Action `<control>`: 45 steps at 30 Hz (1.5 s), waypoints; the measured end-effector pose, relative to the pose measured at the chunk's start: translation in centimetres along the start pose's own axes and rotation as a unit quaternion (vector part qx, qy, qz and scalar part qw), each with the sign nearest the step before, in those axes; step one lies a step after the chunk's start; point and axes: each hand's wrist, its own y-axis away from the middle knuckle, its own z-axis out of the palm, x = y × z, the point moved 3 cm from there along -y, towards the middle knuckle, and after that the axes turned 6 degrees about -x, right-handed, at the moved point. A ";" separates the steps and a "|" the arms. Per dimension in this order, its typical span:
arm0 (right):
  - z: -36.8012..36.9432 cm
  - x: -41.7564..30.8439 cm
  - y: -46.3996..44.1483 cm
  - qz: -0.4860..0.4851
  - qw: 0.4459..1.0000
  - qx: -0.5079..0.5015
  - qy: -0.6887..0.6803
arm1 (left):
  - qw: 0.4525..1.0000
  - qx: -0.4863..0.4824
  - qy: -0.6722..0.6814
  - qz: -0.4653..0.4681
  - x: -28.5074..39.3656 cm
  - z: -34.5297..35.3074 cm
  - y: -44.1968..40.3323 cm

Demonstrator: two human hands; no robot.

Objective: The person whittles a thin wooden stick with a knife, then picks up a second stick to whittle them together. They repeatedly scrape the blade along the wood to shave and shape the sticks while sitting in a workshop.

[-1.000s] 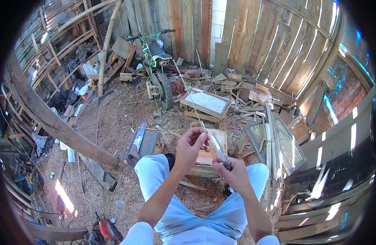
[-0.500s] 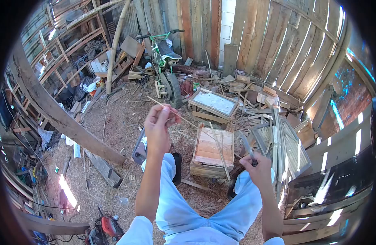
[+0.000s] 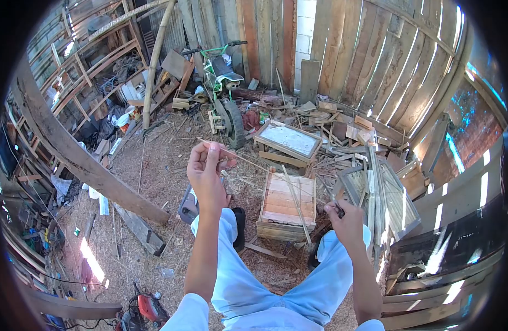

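My left hand [image 3: 208,171], raised at centre left, pinches a thin wooden strip [image 3: 247,160] near its far end. From those fingers the strip slants down to the right, over a wooden box [image 3: 276,209] between my feet. My right hand [image 3: 346,220] is closed round the dark handle of a knife [image 3: 339,211], low beside the box's right side. Its blade is hard to make out against the scrap behind. Narrow sticks [image 3: 296,199] lie across the box top.
Behind the box sits a framed panel [image 3: 290,138] beside heaped wood scraps [image 3: 342,124]. A green motorbike [image 3: 223,77] stands at the back. A slanting beam [image 3: 94,157] crosses the left; a red power tool [image 3: 149,308] lies lower left. Framed screens [image 3: 400,201] lean at right.
My left hand has shifted slightly left with the strip. My right hand has tilted, and the knife blade, clearly visible before, is now faint.
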 end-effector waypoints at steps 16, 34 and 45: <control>2.3 -2.5 1.9 0.030 0.994 -0.068 -0.075 | 0.997 -0.060 0.022 -0.043 -1.6 3.0 2.2; -1.6 -6.9 0.2 -0.016 0.912 -0.168 -0.374 | 0.972 -0.174 -0.049 -0.150 -3.2 7.0 8.6; -4.0 -7.3 1.1 0.052 0.829 -0.325 -0.452 | 0.947 -0.258 -0.165 -0.101 -0.3 8.1 10.5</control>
